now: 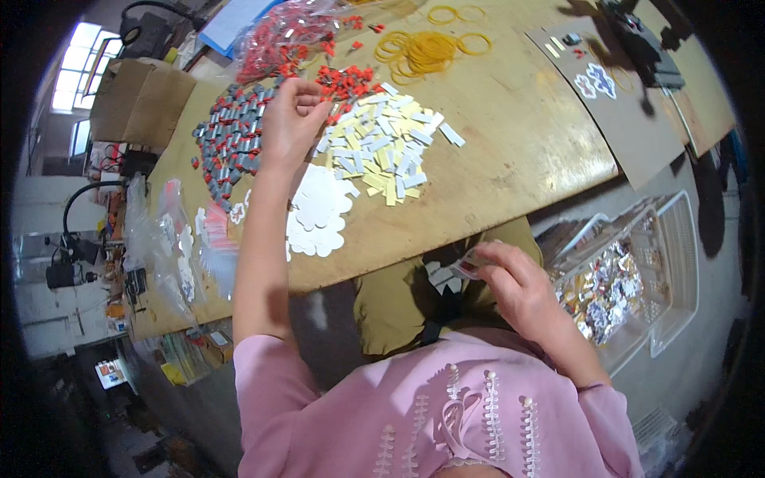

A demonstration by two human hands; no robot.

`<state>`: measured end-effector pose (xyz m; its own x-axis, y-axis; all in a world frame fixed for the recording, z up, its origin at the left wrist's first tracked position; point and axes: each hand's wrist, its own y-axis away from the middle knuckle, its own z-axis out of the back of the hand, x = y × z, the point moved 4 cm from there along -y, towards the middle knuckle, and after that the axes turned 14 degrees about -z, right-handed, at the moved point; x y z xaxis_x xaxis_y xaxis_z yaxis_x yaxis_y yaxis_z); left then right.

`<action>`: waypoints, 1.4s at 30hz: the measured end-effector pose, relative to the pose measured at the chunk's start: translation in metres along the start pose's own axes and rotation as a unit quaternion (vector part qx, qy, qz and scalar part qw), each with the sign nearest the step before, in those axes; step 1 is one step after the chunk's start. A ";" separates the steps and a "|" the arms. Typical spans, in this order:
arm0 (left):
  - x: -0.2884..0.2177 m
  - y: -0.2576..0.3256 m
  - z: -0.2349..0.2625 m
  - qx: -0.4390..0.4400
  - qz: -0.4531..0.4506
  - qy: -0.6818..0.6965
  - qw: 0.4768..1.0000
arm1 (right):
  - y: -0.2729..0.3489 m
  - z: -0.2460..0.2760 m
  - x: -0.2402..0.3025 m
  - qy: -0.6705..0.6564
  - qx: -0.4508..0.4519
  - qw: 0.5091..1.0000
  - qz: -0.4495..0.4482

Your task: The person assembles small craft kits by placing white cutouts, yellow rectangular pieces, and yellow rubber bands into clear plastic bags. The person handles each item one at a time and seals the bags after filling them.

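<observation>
My left hand (pixel 295 123) is over the table, its fingers curled in toward the thumb. Whatever its fingertips might hold is too small to make out. Beside them lies a heap of small red pieces (pixel 348 84), and left of the wrist spread many grey-and-red small parts (pixel 231 131). A pile of white and pale yellow strips (pixel 390 139) lies just right of this hand. White scalloped cutouts (pixel 316 211) are stacked near the forearm. Above my lap, my right hand (pixel 518 287) pinches a small flat pale piece (pixel 470 264) with a dark reddish patch.
Yellow rubber bands (pixel 414 56) and a clear bag of red pieces (pixel 283 36) lie at the back. Plastic bags (pixel 175 239) cover the left edge. A plastic basket (pixel 673 271) of mixed small pieces stands at right. A grey board (pixel 606 111) lies across the table's right end.
</observation>
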<state>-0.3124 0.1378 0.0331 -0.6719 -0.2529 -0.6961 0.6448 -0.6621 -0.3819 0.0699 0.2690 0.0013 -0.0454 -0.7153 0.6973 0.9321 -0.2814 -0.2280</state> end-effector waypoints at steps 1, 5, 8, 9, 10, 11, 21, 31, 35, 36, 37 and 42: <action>-0.017 0.015 -0.003 -0.006 0.018 0.073 0.997 | -0.004 0.002 0.002 -0.011 -0.003 1.000 0.004; -0.137 0.087 -0.047 0.116 0.086 0.281 0.949 | -0.014 0.014 0.008 -0.008 -0.017 1.000 0.003; -0.174 0.122 -0.061 0.166 -0.042 0.173 0.970 | -0.021 0.015 0.014 -0.030 -0.011 0.999 0.013; -0.176 0.124 -0.066 0.165 -0.114 0.155 0.967 | -0.021 0.014 0.015 -0.034 -0.013 0.999 0.013; -0.174 0.128 -0.073 0.164 -0.185 0.137 0.959 | -0.020 0.013 0.015 -0.037 -0.016 0.999 0.013; -0.173 0.129 -0.076 0.171 -0.185 0.142 0.957 | -0.021 0.011 0.014 -0.035 -0.014 0.999 0.010; -0.095 0.004 -0.068 0.117 -0.222 -0.135 0.959 | -0.008 0.012 0.000 -0.018 -0.002 1.000 -0.020; -0.063 -0.041 -0.121 0.220 -0.019 -0.031 0.975 | -0.002 0.022 -0.019 -0.021 -0.029 0.998 -0.042; -0.114 -0.015 -0.152 0.290 -0.131 -0.007 0.948 | 0.001 0.018 -0.027 -0.015 -0.027 0.998 -0.048; -0.127 -0.013 -0.157 0.323 -0.124 0.004 0.938 | 0.001 0.018 -0.029 -0.015 -0.028 0.998 -0.048; -0.132 -0.014 -0.161 0.329 -0.110 0.032 0.937 | 0.000 0.018 -0.029 -0.015 -0.030 0.998 -0.048; -0.105 -0.081 -0.158 0.132 -0.246 -0.108 0.954 | 0.000 0.016 -0.028 -0.028 -0.015 0.998 -0.046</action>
<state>-0.2363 0.3296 0.0411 -0.9473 0.0145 -0.3201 0.1365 -0.8855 -0.4441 0.0773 0.2995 -0.0077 -0.1096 -0.6483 0.7535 0.9138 -0.3640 -0.1803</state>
